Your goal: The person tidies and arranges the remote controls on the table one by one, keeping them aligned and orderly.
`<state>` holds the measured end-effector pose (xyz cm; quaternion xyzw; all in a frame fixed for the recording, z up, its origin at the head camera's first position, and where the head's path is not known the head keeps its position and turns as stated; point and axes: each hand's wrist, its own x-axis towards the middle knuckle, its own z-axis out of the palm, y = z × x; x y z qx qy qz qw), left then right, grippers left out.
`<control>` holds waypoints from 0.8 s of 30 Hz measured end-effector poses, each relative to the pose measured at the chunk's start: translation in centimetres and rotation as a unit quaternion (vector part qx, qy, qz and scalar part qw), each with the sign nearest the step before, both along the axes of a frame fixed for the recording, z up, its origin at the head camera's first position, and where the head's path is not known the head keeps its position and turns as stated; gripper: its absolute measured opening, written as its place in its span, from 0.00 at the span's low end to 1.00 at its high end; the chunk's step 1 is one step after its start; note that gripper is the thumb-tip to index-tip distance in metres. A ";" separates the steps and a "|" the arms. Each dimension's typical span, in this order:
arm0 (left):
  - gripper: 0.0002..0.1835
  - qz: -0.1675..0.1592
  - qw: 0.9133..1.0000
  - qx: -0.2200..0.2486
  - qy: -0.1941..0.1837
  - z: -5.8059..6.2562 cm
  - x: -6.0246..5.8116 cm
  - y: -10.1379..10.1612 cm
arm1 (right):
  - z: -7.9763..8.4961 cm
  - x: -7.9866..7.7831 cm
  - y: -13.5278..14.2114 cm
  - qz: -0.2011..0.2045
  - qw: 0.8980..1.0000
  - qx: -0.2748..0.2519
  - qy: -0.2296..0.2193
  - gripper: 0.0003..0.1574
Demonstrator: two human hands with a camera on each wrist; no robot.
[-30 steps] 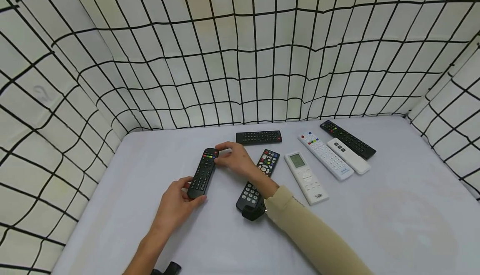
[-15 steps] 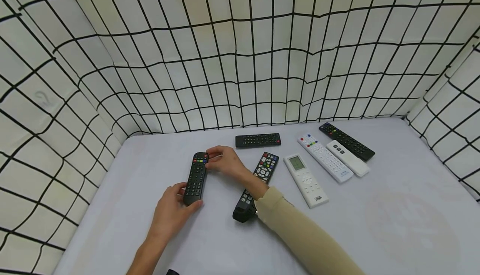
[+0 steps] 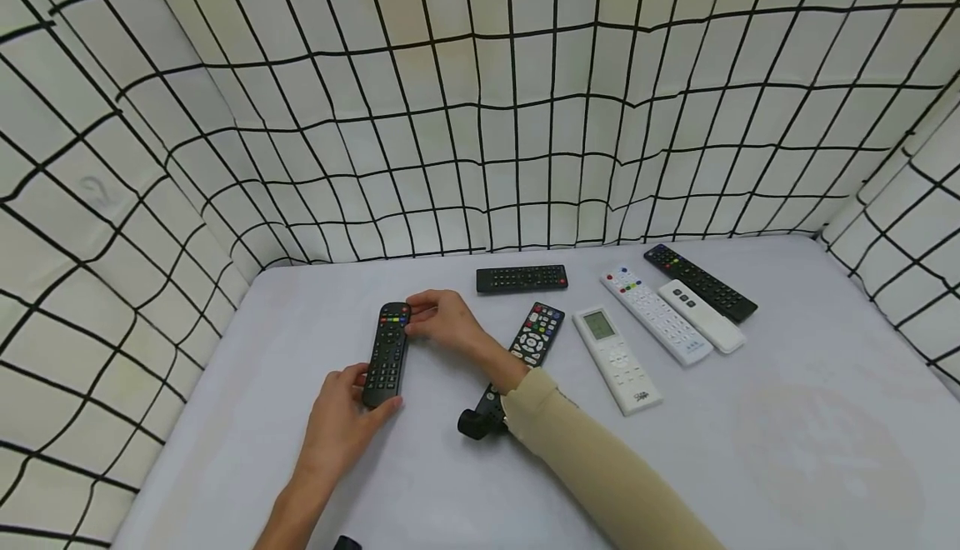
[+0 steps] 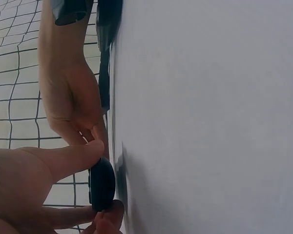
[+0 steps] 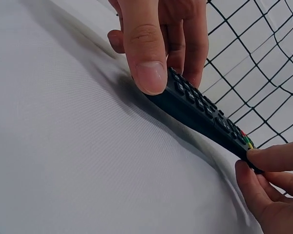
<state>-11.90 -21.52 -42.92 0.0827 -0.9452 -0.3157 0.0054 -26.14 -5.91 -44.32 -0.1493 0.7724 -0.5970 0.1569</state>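
A black remote control (image 3: 387, 354) with a row of coloured buttons near its far end is between both hands at the left of the table. My left hand (image 3: 337, 421) grips its near end, thumb on one side and fingers on the other. At the far end, my right hand (image 3: 450, 321) pinches the right edge between thumb and fingers. In the left wrist view the end of the remote (image 4: 102, 184) shows close over the white surface, a shadow beside it. The right wrist view shows the remote's buttons and side (image 5: 200, 114) stretching between the two hands.
Another black remote (image 3: 521, 278) lies crosswise at the back. A black remote with round keys (image 3: 534, 335) is partly covered by my right forearm. To the right lie white remotes, one with a screen (image 3: 617, 360), and a black one (image 3: 701, 282). Black netting (image 3: 525, 125) encloses the table.
Both hands have shifted left with the black remote, and it has turned to point more straight away from me. Over the last half second it hardly moves. The other remotes lie as before.
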 end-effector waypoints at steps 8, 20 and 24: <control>0.37 0.015 1.000 -0.016 -0.014 0.1 0.1 -0.2 | 0.0 -0.2 -0.8 0.019 1.000 0.021 0.004 0.29; 0.39 0.035 0.998 -0.027 -0.038 0.2 0.3 -0.7 | 0.2 -0.2 -1.9 0.043 0.998 0.042 0.001 0.30; 0.38 0.035 0.998 -0.026 -0.039 0.2 0.3 -0.8 | 0.1 -0.4 -2.0 0.044 0.998 0.041 -0.006 0.30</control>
